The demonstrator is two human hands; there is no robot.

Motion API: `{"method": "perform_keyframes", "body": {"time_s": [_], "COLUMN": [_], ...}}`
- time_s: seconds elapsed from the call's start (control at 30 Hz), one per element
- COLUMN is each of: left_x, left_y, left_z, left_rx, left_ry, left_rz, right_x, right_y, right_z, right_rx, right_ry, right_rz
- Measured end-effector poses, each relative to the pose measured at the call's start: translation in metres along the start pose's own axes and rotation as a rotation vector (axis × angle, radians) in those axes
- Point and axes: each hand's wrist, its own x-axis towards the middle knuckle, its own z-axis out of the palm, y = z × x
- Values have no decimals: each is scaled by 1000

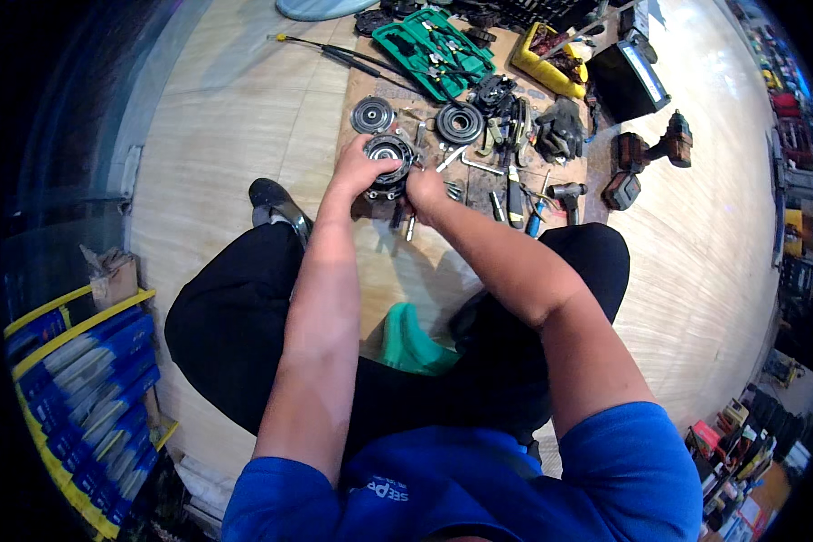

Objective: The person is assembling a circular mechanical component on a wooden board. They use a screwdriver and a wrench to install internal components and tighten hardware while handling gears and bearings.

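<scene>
A round metal machine part (pixel 390 154) with a ringed, bearing-like face stands on a worn board on the floor. My left hand (pixel 361 168) is wrapped round its left side, with the thumb on its top face. Beside its right edge, my right hand (pixel 425 191) is closed in a fist. What that fist holds is mostly hidden by the fingers. A short metal rod (pixel 411 228) shows just below the right hand. A black pulley (pixel 459 124) lies to the right of the part, and a ribbed disc (pixel 372 115) lies beyond it.
An open green tool case (pixel 434 56), a yellow container (pixel 549 61), and dark gloves (pixel 560 129) lie farther off. Hand tools and a black air tool (pixel 566 199) are on the right, with a cordless impact driver (pixel 673 142) beyond. A blue-and-yellow rack (pixel 90 397) stands left.
</scene>
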Motion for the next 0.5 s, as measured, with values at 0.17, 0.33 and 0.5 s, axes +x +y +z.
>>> {"method": "perform_keyframes", "body": {"time_s": [0.17, 0.33, 0.5], "left_x": [5, -8, -19], "left_y": [-9, -26, 3], "left_z": [15, 21, 47], "left_rx": [-9, 67, 149], "left_ry": [-114, 125, 263], "left_rz": [4, 97, 115], "right_x": [12, 16, 61], "right_y": [28, 27, 49], "right_z": [-11, -12, -50], "right_rx": [23, -108, -327], "right_ry": [-92, -193, -125], "right_rz": [-11, 30, -92]}}
